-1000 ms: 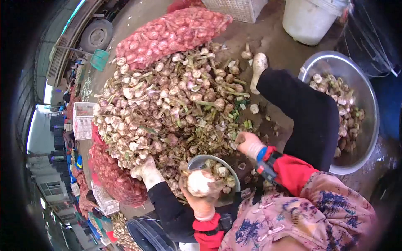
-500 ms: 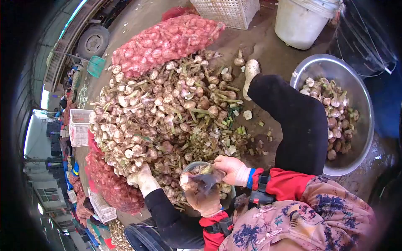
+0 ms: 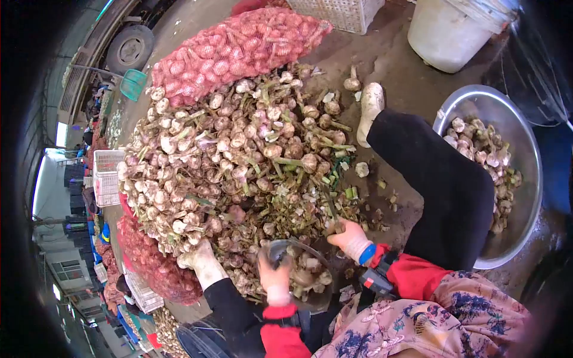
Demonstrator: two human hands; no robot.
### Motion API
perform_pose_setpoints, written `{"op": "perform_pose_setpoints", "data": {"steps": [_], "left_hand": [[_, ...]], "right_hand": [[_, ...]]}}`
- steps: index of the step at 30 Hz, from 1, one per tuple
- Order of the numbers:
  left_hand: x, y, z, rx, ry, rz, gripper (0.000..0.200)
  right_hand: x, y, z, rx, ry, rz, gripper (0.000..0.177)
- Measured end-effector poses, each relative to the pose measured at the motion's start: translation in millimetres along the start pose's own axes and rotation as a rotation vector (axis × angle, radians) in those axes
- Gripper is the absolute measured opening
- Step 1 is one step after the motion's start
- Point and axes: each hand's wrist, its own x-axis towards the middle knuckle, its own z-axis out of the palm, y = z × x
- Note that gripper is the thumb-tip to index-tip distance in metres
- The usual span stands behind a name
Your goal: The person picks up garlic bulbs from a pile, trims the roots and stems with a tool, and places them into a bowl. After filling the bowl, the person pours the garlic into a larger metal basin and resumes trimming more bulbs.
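My left hand [image 3: 274,273], in a pale glove, is over the near side of a metal bowl [image 3: 329,262] between my legs. Its fingers are somewhat blurred but look apart, with nothing visible between them. Garlic bulbs [image 3: 311,279] lie in the bowl, one of them smeared by motion. My right hand [image 3: 351,238], also gloved, is closed around a knife [image 3: 329,204], whose thin blade points toward the pile. Beyond both hands spreads a large heap of garlic [image 3: 233,149] with stalks on, and cut stalk pieces [image 3: 352,193] litter its right side.
Right of my leg, a wide metal basin [image 3: 534,197] holds garlic bulbs. A full red mesh sack [image 3: 239,51] lies behind the heap, another mesh sack [image 3: 158,259] at its left. A white bucket [image 3: 444,39] and white crate [image 3: 340,13] stand at the back.
My left hand has let go of the garlic bulb it held and moved left over the bowl. My right hand has drawn away to the right with the knife. The view has shifted slightly.
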Motion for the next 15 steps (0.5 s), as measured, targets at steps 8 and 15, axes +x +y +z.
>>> {"op": "perform_pose_setpoints", "data": {"steps": [8,15], "left_hand": [[170.4,12.8,150.6,0.296,-0.208,0.115,0.081],[97.7,34.8,103.6,-0.830,-0.471,-0.157,0.048]], "right_hand": [[-13.7,-49.4,-2.6,0.108,-0.049,0.066,0.028],[-9.1,-46.4,5.0,0.087,0.148,-0.214,0.042]]}}
